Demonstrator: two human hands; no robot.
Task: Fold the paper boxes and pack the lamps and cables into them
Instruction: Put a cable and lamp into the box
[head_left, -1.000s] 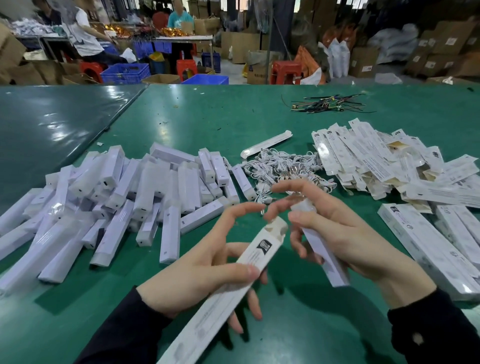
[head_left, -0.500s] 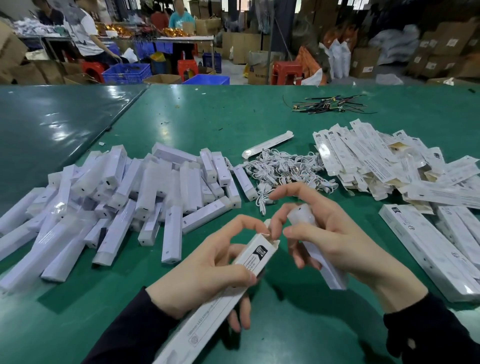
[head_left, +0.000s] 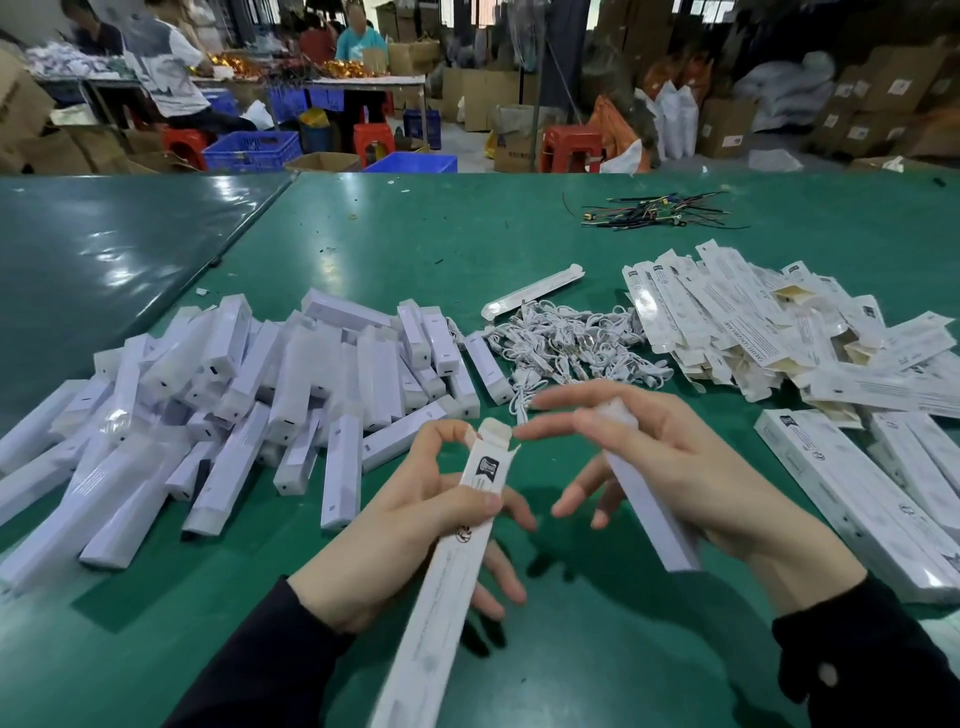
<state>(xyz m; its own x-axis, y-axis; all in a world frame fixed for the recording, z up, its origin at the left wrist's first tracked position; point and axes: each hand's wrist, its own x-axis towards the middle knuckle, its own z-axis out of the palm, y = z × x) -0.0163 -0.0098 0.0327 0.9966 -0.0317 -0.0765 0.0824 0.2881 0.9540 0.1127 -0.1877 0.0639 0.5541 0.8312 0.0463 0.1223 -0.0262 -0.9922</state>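
My left hand grips a long white paper box, held slanted with its open top end pointing up and away. The end flaps at the top stand open beside my left forefinger. My right hand holds a wrapped white lamp bar in the palm, upper end near the fingertips, lower end pointing down to the table. My right forefinger reaches toward the box's open end. A heap of wrapped lamps lies at left, a tangle of white cables sits in the middle, and flat unfolded boxes are piled at right.
Packed boxes lie at the right near edge of the green table. One long box rests behind the cables. Loose coloured wires lie farther back. Beyond the table, people sit among blue crates, red stools and cartons.
The box's top end has been opened: its flaps now stand up where they were closed. My right hand has shifted slightly right and away from the box tip, lamp still held.
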